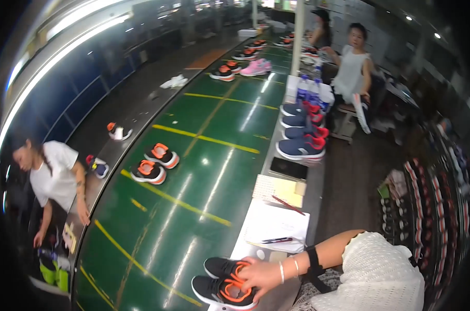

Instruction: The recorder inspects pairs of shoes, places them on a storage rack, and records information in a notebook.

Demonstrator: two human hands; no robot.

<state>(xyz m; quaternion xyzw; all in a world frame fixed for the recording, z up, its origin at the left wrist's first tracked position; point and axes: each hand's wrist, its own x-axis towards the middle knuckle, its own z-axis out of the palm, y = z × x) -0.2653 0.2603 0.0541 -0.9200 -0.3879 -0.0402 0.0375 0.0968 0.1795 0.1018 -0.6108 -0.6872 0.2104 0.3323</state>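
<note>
Right grip (pixel 258 276) closed on black shoes (pixel 208 287)

Head view. The right grip, extending from a white knit sleeve (pixel 377 267) with a black strap (pixel 314 264) about the forearm, is narrow and holds the black shoes by their orange-trimmed openings. The left grip lies outside the view; its state cannot be told. The black shoes lie side by side, toes to the left, at the near end of the green surface (pixel 204 176), by its inner edge. Just beyond them lie white paper (pixel 256 220), dark pens (pixel 277 240), a red pencil (pixel 288 205), a yellow sheet (pixel 288 191) and a dark tablet (pixel 291 169). Farther along the same edge stand navy shoes (pixel 297 149) and bottles (pixel 303 88). On the green surface, black-and-orange shoes (pixel 148 172) stand near a yellow line; pink shoes (pixel 254 68) stand well beyond. A co-worker in white (pixel 57 168) bends at the far side, a hand on its border. Another co-worker (pixel 351 72) is at upper right; a shoe rack (pixel 424 207), partly blurred, occupies the right.
</note>
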